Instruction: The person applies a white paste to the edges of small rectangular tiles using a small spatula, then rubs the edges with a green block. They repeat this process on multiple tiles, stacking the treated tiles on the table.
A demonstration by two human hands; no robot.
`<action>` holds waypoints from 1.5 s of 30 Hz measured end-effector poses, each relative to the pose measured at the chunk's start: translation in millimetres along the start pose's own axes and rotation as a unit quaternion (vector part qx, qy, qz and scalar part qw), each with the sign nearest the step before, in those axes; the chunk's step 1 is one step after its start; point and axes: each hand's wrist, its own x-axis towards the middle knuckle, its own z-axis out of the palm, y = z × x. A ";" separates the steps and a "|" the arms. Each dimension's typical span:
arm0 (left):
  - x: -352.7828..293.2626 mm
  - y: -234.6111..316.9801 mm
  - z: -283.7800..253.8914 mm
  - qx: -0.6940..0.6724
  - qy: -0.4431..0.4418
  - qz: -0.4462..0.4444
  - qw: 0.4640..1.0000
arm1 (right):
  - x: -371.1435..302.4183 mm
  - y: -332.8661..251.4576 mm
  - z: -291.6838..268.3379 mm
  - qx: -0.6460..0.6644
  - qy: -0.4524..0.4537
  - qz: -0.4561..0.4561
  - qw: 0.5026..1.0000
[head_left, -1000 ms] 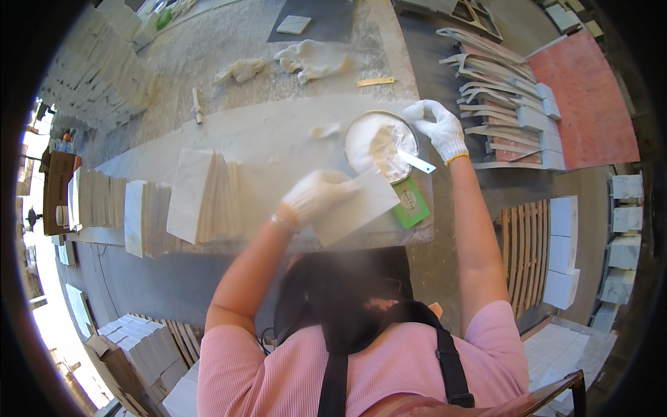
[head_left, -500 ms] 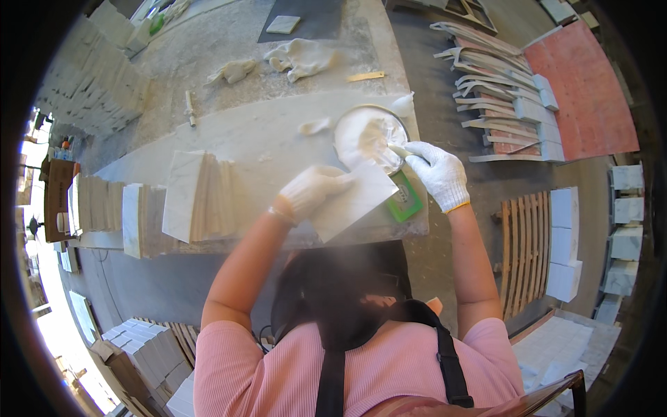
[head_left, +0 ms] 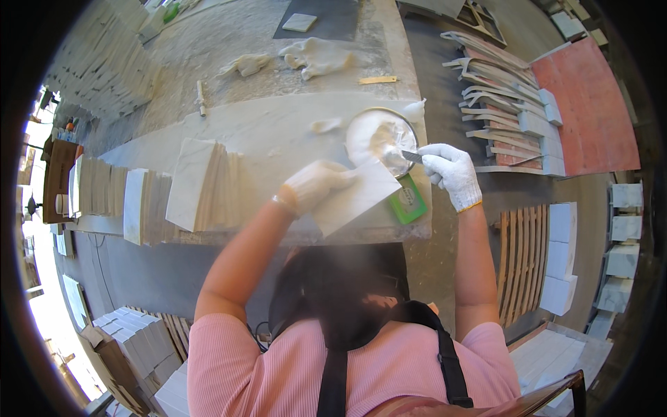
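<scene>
My left hand [head_left: 318,186], in a white knit glove, grips a pale marble tile [head_left: 358,197] by its left side and holds it tilted above the table. The gloved right hand [head_left: 451,174] is closed on a putty knife [head_left: 410,157], its narrow blade pointing left over a round tin of white paste [head_left: 379,135]. The blade's tip is over the paste; whether it touches is hard to tell. The tile's upper corner sits close to the tin's near rim. A green box [head_left: 408,200] lies partly beneath the tile and below the tin.
Upright rows of marble tiles [head_left: 201,184] stand on the table's left. Used gloves [head_left: 316,57], a yellow strip [head_left: 377,80] and a small white stick [head_left: 201,98] lie farther back. Right of the table are stone strips [head_left: 497,104] and a wooden pallet [head_left: 522,264].
My right hand has drawn slightly right and down, so the putty knife's dark blade now shows. My left hand still holds the tile. The whole view has shifted a little.
</scene>
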 end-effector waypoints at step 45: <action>-131.9 0.5 28.8 0.158 0.074 0.089 0.981 | -150.5 70.3 71.1 0.277 -0.081 -0.132 0.948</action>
